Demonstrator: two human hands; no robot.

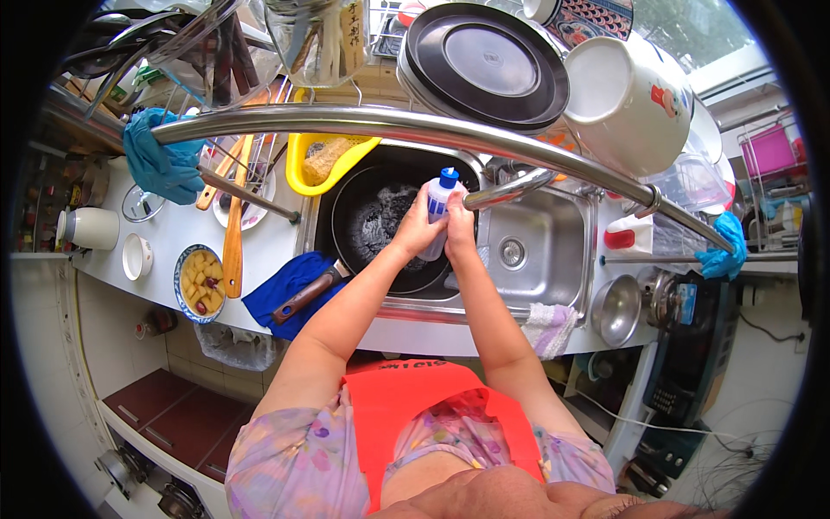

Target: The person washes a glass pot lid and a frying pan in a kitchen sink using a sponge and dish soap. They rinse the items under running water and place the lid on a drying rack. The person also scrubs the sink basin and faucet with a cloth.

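Both my hands hold a white squeeze bottle with a blue cap [442, 195] over the steel sink [553, 259]. My left hand [418, 227] wraps the bottle's left side, and my right hand [460, 227] grips its right side. Under the bottle a black wok [380, 227] with dark residue sits in the left part of the sink. Its brown handle [304, 294] sticks out over a blue cloth [285, 290] on the counter. The tap spout [506, 189] ends just right of the bottle.
A bowl of yellow food chunks [201, 281], a wooden spatula [233, 227], a white cup [137, 257] and a white pot [91, 227] stand on the left counter. A yellow basket with a sponge [327, 160] hangs behind the sink. A dish rack bar [406, 128] carries plates and a white jug [627, 99] overhead.
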